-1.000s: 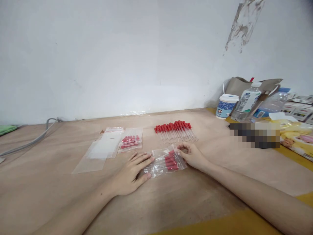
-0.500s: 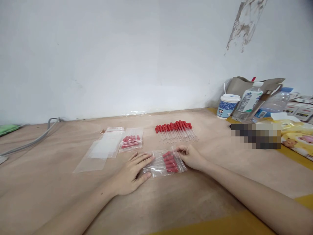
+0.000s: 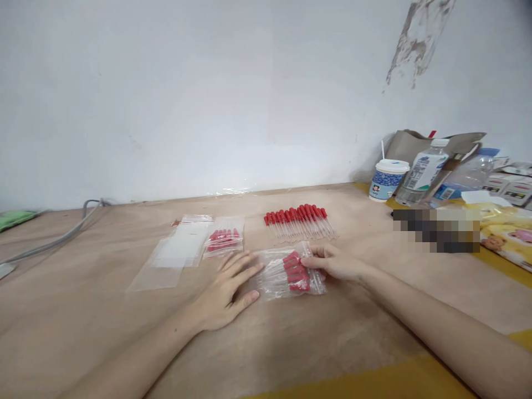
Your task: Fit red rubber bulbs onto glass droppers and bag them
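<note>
A clear zip bag with several red-capped droppers (image 3: pixel 291 272) lies on the wooden table (image 3: pixel 291 343) in front of me. My left hand (image 3: pixel 226 288) lies flat with fingers spread on the bag's left end. My right hand (image 3: pixel 334 264) pinches the bag's right, top edge between thumb and fingers. Behind it a row of loose red-capped droppers (image 3: pixel 299 220) lies on the table. A second filled bag (image 3: pixel 223 239) sits to the left, beside a stack of flat clear bags (image 3: pixel 174 252).
At the back right stand a paper cup with straw (image 3: pixel 386 180), a water bottle (image 3: pixel 419 174), a grey bag (image 3: pixel 440 145) and yellow packets (image 3: pixel 505 233). A grey cable (image 3: pixel 54 239) runs along the far left. The white wall closes the table's far side.
My right hand has slid its pinch along the bag's top edge and the bag has shifted slightly right. My left hand has stayed pressed on the bag.
</note>
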Motion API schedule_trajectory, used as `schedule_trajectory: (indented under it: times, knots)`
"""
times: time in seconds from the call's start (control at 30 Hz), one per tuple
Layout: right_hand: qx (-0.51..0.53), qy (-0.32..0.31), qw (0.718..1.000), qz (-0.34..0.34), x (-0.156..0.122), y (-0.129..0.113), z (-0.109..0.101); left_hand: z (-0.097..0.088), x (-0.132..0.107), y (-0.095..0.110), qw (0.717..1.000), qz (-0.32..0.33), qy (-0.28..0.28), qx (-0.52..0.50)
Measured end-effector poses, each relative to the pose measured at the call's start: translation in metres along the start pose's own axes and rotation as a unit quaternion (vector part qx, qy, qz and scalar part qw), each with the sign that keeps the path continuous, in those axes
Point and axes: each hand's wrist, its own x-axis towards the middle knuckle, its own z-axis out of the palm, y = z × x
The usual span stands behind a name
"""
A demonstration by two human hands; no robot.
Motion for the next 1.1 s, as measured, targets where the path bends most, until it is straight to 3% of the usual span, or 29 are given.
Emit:
schedule_trajectory:
  times: [0.07, 0.17, 0.27, 0.33, 0.43, 0.6, 0.73, 0.83, 1.0, 1.1]
  knots:
    - [0.094, 0.009, 0.995, 0.023, -0.005, -0.004, -0.007, -0.001, 0.001, -0.005, 0.996, -0.023, 0.063, 0.059]
    - [0.211, 0.003, 0.977, 0.026, -0.008, -0.013, -0.019, -0.007, 0.001, -0.028, 0.971, -0.111, 0.141, 0.156]
    - [0.255, 0.041, 0.966, -0.017, -0.001, -0.026, -0.022, -0.015, -0.003, -0.065, 0.939, -0.225, 0.162, 0.203]
    - [0.275, 0.09, 0.955, -0.057, 0.011, -0.035, -0.014, -0.02, -0.008, -0.088, 0.925, -0.293, 0.143, 0.195]
    - [0.328, 0.138, 0.93, -0.096, 0.04, -0.044, 0.011, -0.021, -0.015, -0.108, 0.925, -0.348, 0.058, 0.142]
    - [0.387, 0.214, 0.895, -0.063, 0.094, -0.046, 0.069, -0.014, -0.017, -0.113, 0.93, -0.356, -0.045, 0.073]
    - [0.38, 0.213, 0.899, -0.03, 0.125, -0.034, 0.108, -0.011, -0.016, -0.115, 0.92, -0.378, -0.062, 0.082]
    - [0.359, 0.201, 0.911, -0.019, 0.139, -0.028, 0.125, -0.011, -0.018, -0.12, 0.913, -0.391, -0.065, 0.093]
    - [0.266, 0.175, 0.948, 0.004, 0.144, -0.028, 0.126, -0.014, -0.023, -0.122, 0.907, -0.406, -0.056, 0.099]
    - [0.202, 0.154, 0.967, 0.015, 0.126, -0.025, 0.114, -0.014, -0.025, -0.12, 0.905, -0.412, -0.006, 0.103]
